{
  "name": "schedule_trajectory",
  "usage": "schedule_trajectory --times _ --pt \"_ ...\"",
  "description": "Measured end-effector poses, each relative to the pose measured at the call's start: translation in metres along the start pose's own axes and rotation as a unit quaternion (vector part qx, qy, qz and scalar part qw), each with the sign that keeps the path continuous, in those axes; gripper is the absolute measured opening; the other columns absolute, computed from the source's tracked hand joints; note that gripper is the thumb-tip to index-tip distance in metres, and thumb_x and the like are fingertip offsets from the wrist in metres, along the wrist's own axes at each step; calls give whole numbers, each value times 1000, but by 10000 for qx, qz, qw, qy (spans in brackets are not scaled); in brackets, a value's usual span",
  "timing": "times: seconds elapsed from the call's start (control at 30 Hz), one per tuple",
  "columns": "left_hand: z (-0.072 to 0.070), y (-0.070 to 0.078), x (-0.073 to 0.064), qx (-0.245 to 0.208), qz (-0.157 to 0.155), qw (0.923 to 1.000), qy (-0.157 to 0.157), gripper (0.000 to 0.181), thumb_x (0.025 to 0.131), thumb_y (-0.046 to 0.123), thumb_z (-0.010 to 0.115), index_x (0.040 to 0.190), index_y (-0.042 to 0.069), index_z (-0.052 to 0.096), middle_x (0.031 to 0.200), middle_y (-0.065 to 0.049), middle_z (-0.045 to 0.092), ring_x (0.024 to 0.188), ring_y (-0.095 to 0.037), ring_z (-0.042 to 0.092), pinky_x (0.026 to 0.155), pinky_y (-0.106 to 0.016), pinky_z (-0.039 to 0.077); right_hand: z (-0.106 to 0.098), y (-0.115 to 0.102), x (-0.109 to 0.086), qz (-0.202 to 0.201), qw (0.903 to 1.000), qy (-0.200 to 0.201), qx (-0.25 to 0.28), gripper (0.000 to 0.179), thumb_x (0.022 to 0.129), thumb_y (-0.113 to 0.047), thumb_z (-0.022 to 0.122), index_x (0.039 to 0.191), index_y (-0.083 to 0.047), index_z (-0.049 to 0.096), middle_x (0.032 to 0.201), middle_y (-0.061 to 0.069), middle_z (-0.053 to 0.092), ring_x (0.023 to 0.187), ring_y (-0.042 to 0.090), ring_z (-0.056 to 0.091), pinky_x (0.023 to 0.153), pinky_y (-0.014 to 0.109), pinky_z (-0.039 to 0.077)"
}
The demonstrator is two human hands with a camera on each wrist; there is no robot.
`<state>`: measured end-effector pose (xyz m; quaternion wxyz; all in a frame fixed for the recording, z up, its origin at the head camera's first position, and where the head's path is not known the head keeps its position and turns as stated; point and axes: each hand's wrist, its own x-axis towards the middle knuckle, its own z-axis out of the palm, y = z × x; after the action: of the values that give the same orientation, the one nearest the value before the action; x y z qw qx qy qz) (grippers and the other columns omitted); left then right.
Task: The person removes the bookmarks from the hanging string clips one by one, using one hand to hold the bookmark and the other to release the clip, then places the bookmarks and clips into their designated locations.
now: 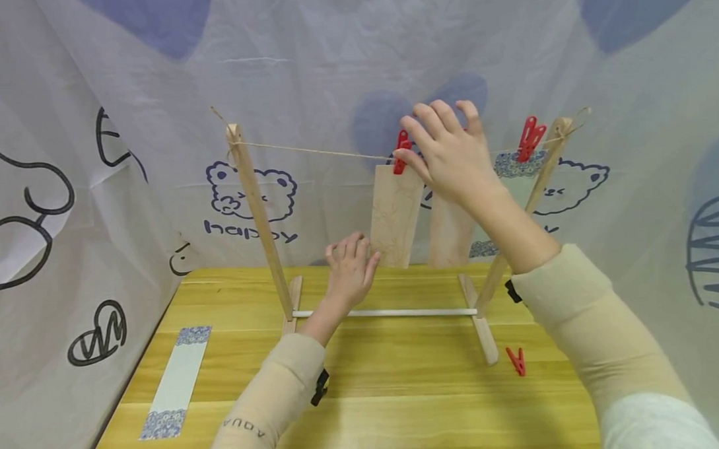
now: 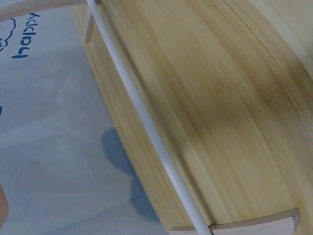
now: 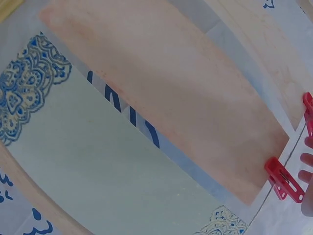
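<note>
My right hand [image 1: 452, 145] is raised at the string [image 1: 315, 151], fingers spread and bent. Its thumb overlaps a red clothespin [image 1: 401, 150] in the head view, with the index fingertip just above. That clothespin sits at the top of a beige paper strip [image 1: 395, 216] hanging from the string. Low beside the strip's left edge is my left hand [image 1: 349, 271], fingers loosely bent, thumb near the bottom corner. A second beige strip [image 3: 166, 93] hangs to the right by a red clothespin [image 3: 283, 181]. My right hand partly hides this strip in the head view.
A pale strip with blue patterned ends [image 3: 122, 147] hangs farthest right, under red clothespins [image 1: 530, 139]. Wooden posts [image 1: 258, 215] and a white rod [image 2: 146, 120] form the stand. A similar strip [image 1: 177, 383] lies at left; a loose red clothespin [image 1: 517, 361] lies at right.
</note>
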<state>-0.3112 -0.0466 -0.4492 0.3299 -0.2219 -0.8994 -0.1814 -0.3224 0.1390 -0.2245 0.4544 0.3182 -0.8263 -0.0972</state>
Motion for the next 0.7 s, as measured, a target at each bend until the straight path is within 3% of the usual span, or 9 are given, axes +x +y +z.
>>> schedule_trajectory --times 0.23,0.7 --pt "2 2 0 -14 6 10000 -40 53 98 44 10 111 6 45 121 -13 42 110 -28 38 90 -50 22 -5 0 2 7 9983 -581 -89 47 97 -44 34 131 -13 42 129 10 40 117 27 33 97 47 14" --pt "5 5 0 -128 26 9998 169 52 99 43 10 108 6 45 120 -12 43 109 -28 38 89 -50 22 -6 -1 4 -17 9986 -513 94 40 96 -42 38 123 -13 46 126 10 42 115 28 34 98 48 15"
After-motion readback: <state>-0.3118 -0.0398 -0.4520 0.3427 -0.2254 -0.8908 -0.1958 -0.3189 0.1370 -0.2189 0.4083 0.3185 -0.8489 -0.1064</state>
